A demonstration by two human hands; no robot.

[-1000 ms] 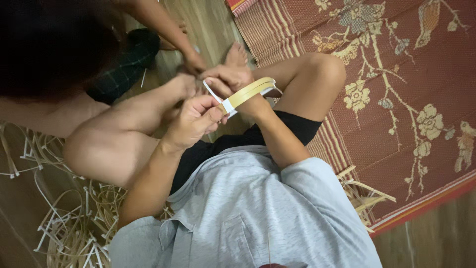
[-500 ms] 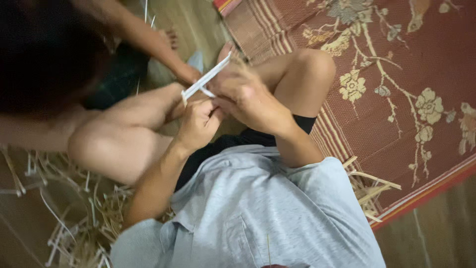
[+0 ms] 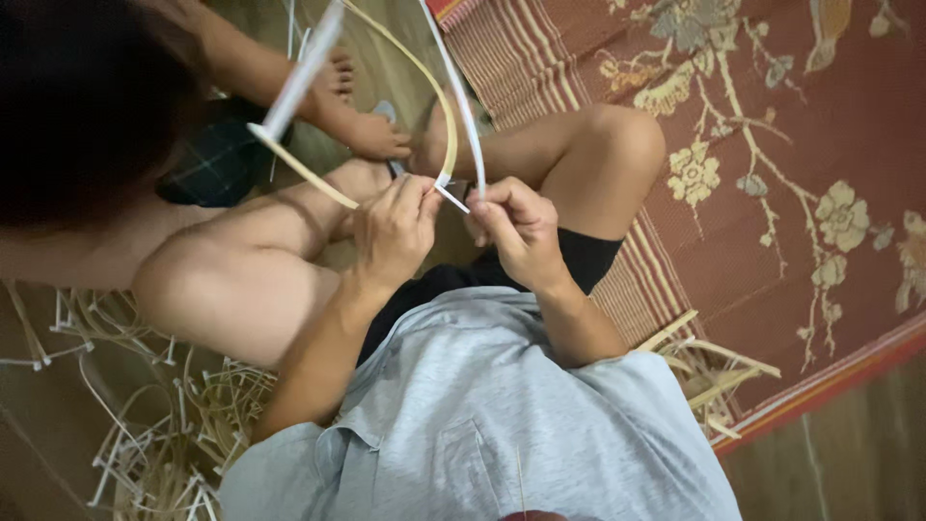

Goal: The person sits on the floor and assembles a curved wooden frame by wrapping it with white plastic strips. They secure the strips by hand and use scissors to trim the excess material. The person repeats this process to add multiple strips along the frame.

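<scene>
Quick update from my feed: compared with a second ago, the bamboo strip (image 3: pixel 439 116) isn't a tight little loop between the hands anymore, it's opened out into a big arc rising above the left knee (image 3: pixel 207 289), with a white strip (image 3: pixel 463 106) running up beside it, so I'd guess the strips are being pulled out long for bending or splitting. Left hand (image 3: pixel 391 232) is pinched shut on the lower end of the bamboo strip, just right of that knee. Right hand (image 3: pixel 516 227) is curled closed too, gripping the bottom of the white strip right next to it. Behind the knee another person's foot (image 3: pixel 371 135) rests on the floor, the patterned mat (image 3: pixel 772 193) lies far right of it, and the strip offcuts (image 3: pixel 164 434) are piled below it.
</scene>
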